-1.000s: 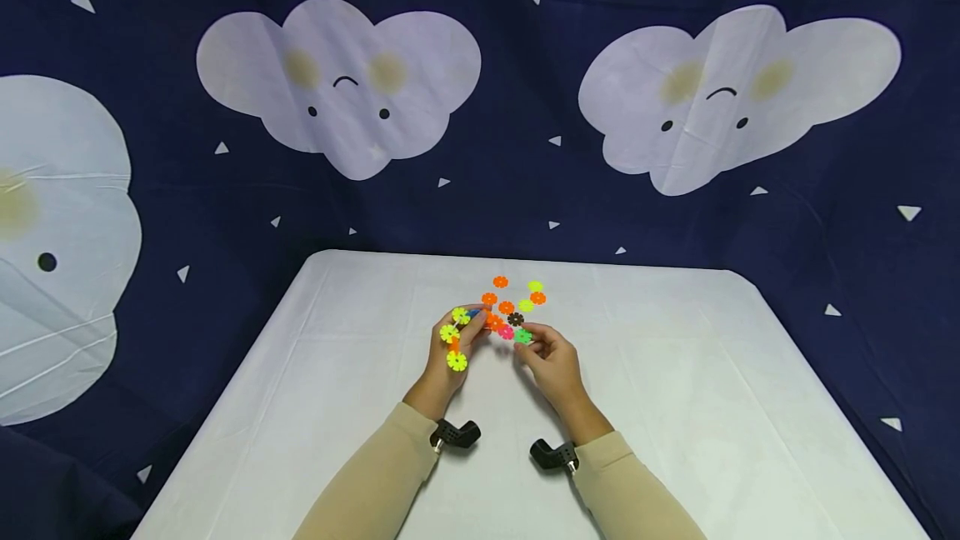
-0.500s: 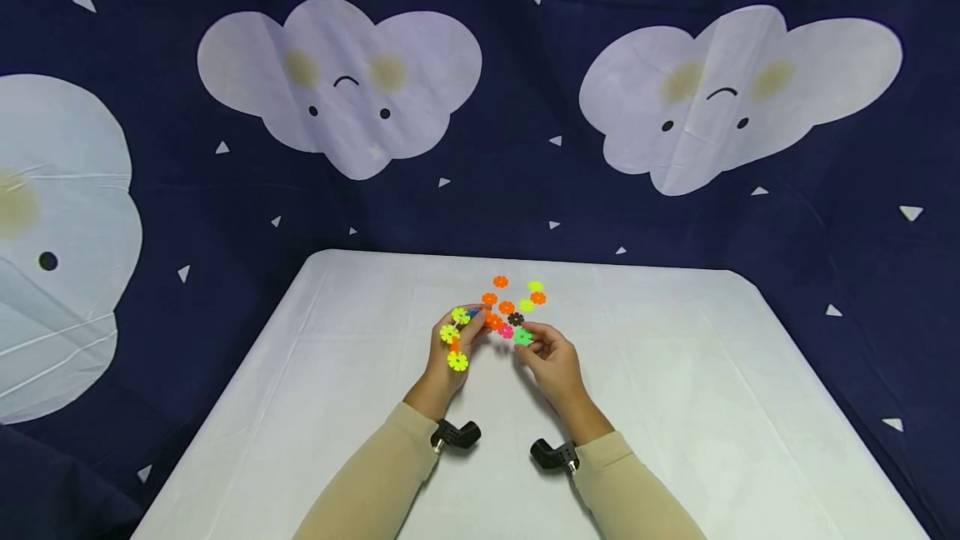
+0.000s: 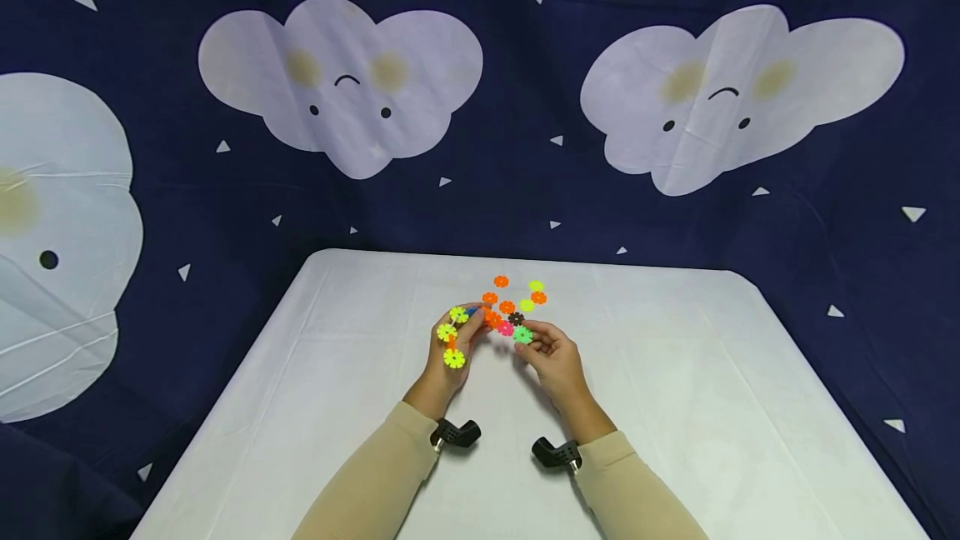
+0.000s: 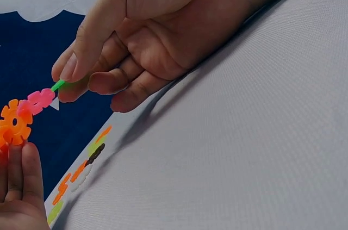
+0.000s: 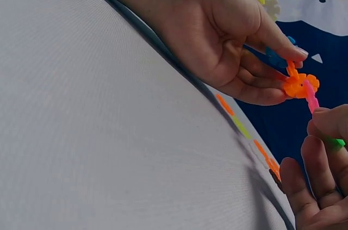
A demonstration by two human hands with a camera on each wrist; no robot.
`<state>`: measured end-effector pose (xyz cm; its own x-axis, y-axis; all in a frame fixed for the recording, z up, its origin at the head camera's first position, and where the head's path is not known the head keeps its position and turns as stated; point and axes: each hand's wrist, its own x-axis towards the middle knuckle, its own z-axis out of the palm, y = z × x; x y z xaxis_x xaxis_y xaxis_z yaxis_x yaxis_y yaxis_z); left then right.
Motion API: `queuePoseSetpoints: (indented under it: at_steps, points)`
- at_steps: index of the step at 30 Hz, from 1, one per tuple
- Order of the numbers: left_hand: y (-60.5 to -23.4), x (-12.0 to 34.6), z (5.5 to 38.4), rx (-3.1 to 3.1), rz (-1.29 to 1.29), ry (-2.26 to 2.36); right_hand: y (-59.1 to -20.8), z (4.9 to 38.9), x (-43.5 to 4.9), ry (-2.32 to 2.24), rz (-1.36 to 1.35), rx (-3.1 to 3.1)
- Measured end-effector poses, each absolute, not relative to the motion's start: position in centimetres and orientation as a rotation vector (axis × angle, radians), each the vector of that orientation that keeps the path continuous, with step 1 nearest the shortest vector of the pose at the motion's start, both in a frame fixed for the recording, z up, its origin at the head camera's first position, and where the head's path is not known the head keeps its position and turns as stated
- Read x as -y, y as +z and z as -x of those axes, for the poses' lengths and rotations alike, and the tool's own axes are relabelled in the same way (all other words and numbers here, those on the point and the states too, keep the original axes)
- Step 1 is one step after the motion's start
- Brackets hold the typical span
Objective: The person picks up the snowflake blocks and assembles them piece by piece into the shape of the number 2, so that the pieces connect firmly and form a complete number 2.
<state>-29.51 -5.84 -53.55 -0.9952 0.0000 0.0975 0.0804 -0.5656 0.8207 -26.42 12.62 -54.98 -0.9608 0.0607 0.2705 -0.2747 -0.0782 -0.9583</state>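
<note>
A chain of flower-shaped interlocking plastic discs spans my two hands above the white table (image 3: 637,407). My left hand (image 3: 468,343) pinches it near the blue disc (image 3: 472,312) and the orange discs (image 3: 492,319). Its other end, with yellow discs (image 3: 453,358) and orange between, hangs beside that hand. From the orange part a pink disc (image 4: 41,101) leads to a green disc (image 4: 58,85). My right hand (image 3: 558,357) pinches the green one between thumb and forefinger, its other fingers loosely bent in the left wrist view.
Behind the hands, several loose discs lie on the table, among them orange (image 3: 501,282), yellow-green (image 3: 536,286) and dark brown (image 3: 516,318) ones. A dark blue cloth (image 3: 517,215) with white clouds hangs past the table's far edge.
The green and pink discs have risen slightly with the right hand's fingers. The yellow end of the chain has shifted a little to the left. Both grips are unchanged.
</note>
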Motion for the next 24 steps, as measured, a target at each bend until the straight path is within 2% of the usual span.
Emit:
queuePoseSetpoints:
  at_steps: [24]
  points:
    - [-53.67, 5.92, 29.63, 1.464, 0.154, -2.687, -55.03, 26.41, -12.48, 2.157, -0.200, 1.920]
